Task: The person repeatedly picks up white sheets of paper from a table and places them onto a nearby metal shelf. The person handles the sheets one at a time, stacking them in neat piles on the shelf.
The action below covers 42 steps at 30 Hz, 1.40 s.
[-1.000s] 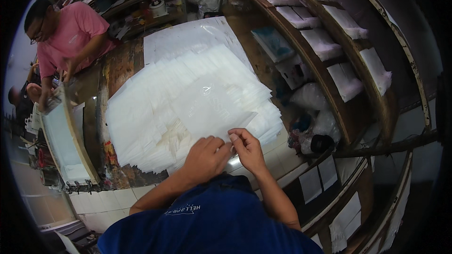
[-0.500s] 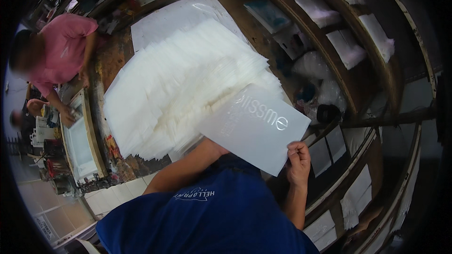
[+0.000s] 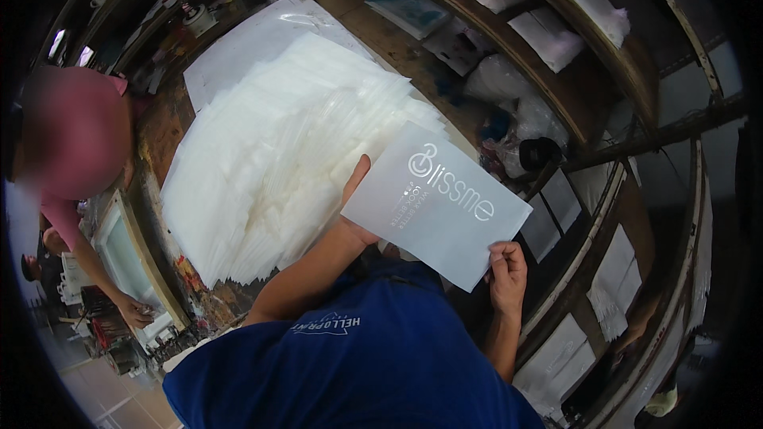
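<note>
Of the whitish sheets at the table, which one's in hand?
The lettered frosted sheet, pinched at its right edge by the right hand, with the left hand behind its left corner. The others lie overlapping in the white pile.

one held sheet (image 3: pixel 439 208), one heap of white sheets (image 3: pixel 278 151) too many to count, one table (image 3: pixel 157 139), one framed screen (image 3: pixel 132 258), one pink-shirted co-worker (image 3: pixel 89 139), one teal-and-white packet (image 3: pixel 407 10).

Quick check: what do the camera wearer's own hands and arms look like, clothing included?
The left hand, partly hidden, and right hand show no gloves. The left forearm and right forearm are bare, without visible cables or watch. The blue shirt carries pale lettering.
</note>
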Each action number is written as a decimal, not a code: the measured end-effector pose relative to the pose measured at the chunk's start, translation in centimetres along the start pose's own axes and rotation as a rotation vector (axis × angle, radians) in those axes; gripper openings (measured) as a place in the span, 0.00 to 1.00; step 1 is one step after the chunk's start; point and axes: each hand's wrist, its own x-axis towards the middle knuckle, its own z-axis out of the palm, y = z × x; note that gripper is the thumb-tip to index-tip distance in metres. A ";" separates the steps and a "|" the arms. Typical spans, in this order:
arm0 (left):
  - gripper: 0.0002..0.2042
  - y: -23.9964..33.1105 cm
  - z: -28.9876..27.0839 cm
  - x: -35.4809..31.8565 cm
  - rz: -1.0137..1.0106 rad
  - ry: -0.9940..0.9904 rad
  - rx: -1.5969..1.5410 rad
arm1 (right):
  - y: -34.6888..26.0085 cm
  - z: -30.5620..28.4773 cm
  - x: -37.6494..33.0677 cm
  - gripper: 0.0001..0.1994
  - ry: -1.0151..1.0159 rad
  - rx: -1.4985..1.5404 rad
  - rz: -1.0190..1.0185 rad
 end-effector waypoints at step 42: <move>0.26 -2.7 -2.3 -1.6 0.141 0.067 1.272 | 1.8 -18.8 -15.5 0.15 1.053 -0.017 0.105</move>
